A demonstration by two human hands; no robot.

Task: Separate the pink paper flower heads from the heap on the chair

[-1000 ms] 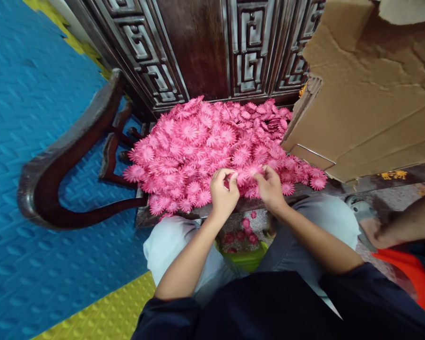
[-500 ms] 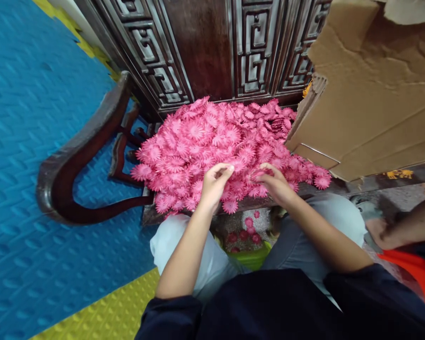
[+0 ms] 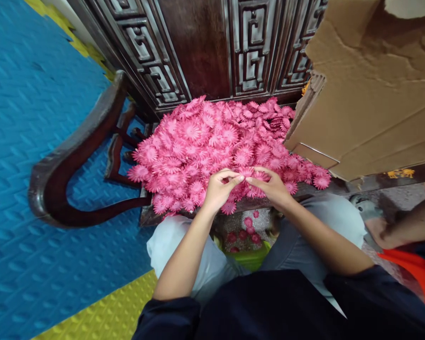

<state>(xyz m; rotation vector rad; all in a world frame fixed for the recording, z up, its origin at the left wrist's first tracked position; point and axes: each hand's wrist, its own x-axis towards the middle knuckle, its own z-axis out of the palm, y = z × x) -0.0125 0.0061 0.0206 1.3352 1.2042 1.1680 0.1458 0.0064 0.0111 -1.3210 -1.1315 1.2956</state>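
Left hand [image 3: 219,189], right hand [image 3: 272,186]: fingertips meet, pinching one pink flower [image 3: 247,175] at the near edge of the pile [image 3: 212,146] on the chair [image 3: 67,160] | pinch petals lightly, lift clear of neighbours | some flowers already lie below, in the tub [image 3: 250,259].

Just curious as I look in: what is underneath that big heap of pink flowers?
The pink flower heap rests on a dark wooden chair seat, visible only at its front edge. The rest of the seat is covered. Lower down, a few flowers lie in a green container.
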